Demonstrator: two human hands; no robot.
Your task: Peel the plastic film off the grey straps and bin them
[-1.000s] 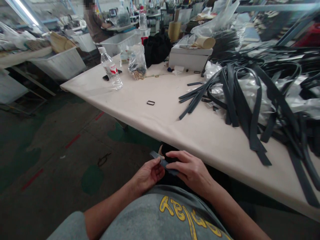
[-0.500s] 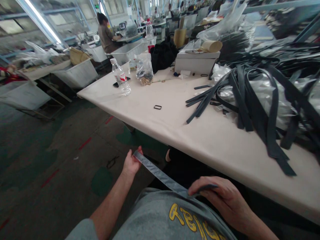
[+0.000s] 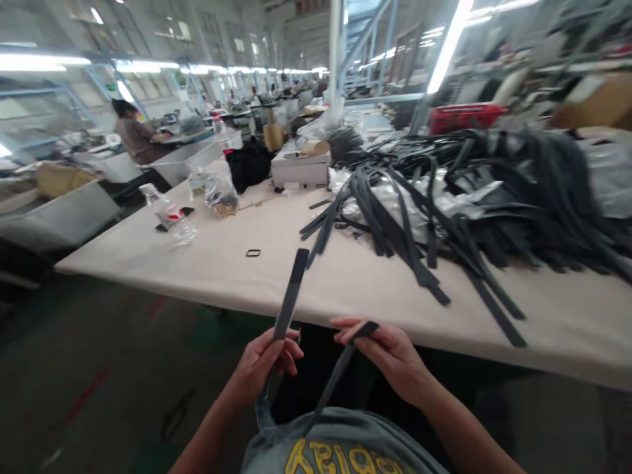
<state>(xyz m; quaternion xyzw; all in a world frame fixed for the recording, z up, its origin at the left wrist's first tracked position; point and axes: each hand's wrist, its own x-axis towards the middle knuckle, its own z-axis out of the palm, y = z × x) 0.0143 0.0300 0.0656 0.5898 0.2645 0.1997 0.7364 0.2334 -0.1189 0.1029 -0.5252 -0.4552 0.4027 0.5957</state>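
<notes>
A dark grey strap (image 3: 291,296) runs between my two hands, its middle sagging in a loop toward my shirt. My left hand (image 3: 264,362) is closed on it, with one flat end sticking up above the thumb toward the table edge. My right hand (image 3: 390,359) pinches the strap near its other end, between thumb and fingers. Both hands are in front of the table's near edge. A black rectangular ring (image 3: 253,253) lies on the table (image 3: 222,276) beyond my left hand.
A large pile of dark straps (image 3: 419,217) with clear plastic among them covers the table's right side. A water bottle (image 3: 170,216), a plastic bag of small parts (image 3: 220,191), a black cloth bundle (image 3: 249,164) and a white box (image 3: 301,168) stand farther back. A person (image 3: 135,135) sits at the left.
My view has swung right and up. The strap, stretched between my hands before, now hangs in a loop. My hands have come closer together, and its left end now points up.
</notes>
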